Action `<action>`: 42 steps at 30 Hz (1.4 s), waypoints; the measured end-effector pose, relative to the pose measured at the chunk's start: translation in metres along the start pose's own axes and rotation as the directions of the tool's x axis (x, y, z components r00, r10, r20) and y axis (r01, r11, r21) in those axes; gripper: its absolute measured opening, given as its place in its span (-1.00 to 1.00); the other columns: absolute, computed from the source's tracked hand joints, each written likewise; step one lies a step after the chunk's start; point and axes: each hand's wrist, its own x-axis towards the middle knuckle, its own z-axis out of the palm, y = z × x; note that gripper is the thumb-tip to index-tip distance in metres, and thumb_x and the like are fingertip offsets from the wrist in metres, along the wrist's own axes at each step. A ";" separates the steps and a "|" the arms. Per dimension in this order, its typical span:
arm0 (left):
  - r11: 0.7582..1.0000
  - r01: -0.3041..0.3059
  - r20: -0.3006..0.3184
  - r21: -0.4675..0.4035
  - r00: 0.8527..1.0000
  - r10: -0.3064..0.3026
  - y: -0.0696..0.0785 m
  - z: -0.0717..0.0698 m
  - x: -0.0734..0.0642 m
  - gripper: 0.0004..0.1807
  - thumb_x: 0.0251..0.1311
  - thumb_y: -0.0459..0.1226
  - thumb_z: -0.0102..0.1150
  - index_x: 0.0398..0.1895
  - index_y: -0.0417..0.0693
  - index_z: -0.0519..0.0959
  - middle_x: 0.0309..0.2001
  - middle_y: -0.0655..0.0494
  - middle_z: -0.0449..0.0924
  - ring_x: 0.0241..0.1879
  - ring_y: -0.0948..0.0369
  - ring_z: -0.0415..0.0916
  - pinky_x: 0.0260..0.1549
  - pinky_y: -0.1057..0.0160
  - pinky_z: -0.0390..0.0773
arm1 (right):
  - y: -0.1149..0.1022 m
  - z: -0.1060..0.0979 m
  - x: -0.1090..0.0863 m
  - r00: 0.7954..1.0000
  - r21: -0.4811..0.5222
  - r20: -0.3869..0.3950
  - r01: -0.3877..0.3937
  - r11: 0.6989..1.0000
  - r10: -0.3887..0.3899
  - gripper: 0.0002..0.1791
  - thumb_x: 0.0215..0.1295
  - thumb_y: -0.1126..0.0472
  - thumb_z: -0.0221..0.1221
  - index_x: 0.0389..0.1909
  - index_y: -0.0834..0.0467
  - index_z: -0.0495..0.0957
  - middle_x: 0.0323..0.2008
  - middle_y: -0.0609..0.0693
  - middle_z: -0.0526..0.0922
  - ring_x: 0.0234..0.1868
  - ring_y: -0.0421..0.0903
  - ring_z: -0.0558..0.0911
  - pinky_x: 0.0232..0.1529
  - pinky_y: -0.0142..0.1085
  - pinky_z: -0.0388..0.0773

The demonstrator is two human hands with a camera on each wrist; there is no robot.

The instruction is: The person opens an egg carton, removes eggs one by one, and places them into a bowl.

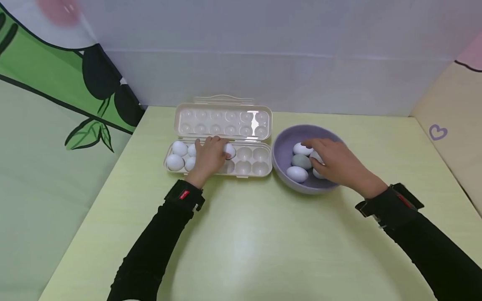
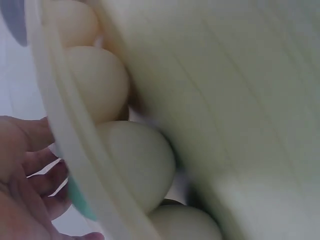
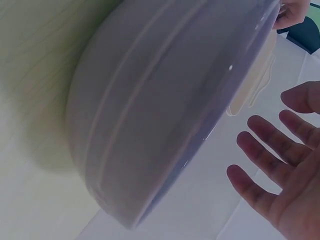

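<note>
Inspector: Where is your left hand?

Me: My left hand [image 1: 211, 156] is over the middle of the tray [image 1: 242, 176], back upward. Its fingers are somewhat bent. A white egg [image 1: 230, 151] lies at the thumb side; whether I pinch it, I cannot tell.

Inspector: And the right?

Me: My right hand [image 1: 333, 161] is over the right side of the bowl [image 1: 281, 154], thumb and fingers spread apart. The fingertips are near the eggs there; contact cannot be confirmed.

Inspector: Location of the eggs?

Me: White ones [image 1: 175, 162] sit in two rows at the tray's left end, some partly under my hand. Bare cups show at the right end. In the bowl, pale eggs lie around a grey-green egg [image 1: 301, 161].

Inspector: Remaining items?

Me: The lid [image 1: 223, 121] lies open behind the tray, its moulded hollows showing. The purple bowl stands just right of the tray, both on the counter [image 1: 241, 234]. I wear black sleeves [image 1: 150, 246] and a dark band [image 1: 184, 195] at the left wrist.
</note>
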 end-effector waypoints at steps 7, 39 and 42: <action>0.945 -0.102 -0.198 -0.311 0.979 0.040 0.025 -0.012 -0.013 -0.56 0.04 -0.14 0.23 0.00 -0.09 0.45 -0.04 -0.04 0.50 -0.03 0.02 0.36 0.00 0.00 0.29 | 0.003 -0.002 0.012 1.000 0.086 -0.017 0.009 0.996 -0.008 -0.57 0.21 0.21 0.09 0.11 0.11 0.28 0.02 0.06 0.44 0.04 0.02 0.39 -0.02 -0.05 0.34; 0.638 -0.194 -0.333 -0.746 0.937 -0.105 0.082 -0.036 -0.030 -0.67 0.29 -0.20 -0.07 0.09 -0.04 0.36 0.04 0.05 0.38 -0.08 0.18 0.37 -0.20 0.10 0.42 | 0.030 -0.022 0.058 0.996 0.250 -0.085 0.005 0.968 0.017 -0.58 0.02 0.23 0.26 -0.06 0.13 0.40 -0.14 -0.02 0.46 -0.16 -0.06 0.34 -0.22 -0.17 0.34; 0.637 -0.166 -0.331 -0.753 0.932 -0.149 0.075 -0.038 -0.029 -0.69 0.29 -0.21 -0.08 0.08 -0.03 0.37 0.03 0.05 0.39 -0.09 0.17 0.38 -0.19 0.10 0.41 | 0.041 -0.020 0.062 0.999 0.238 0.020 -0.040 0.971 0.037 -0.62 -0.02 0.28 0.25 -0.12 0.16 0.44 -0.20 -0.01 0.50 -0.17 -0.03 0.35 -0.16 -0.14 0.31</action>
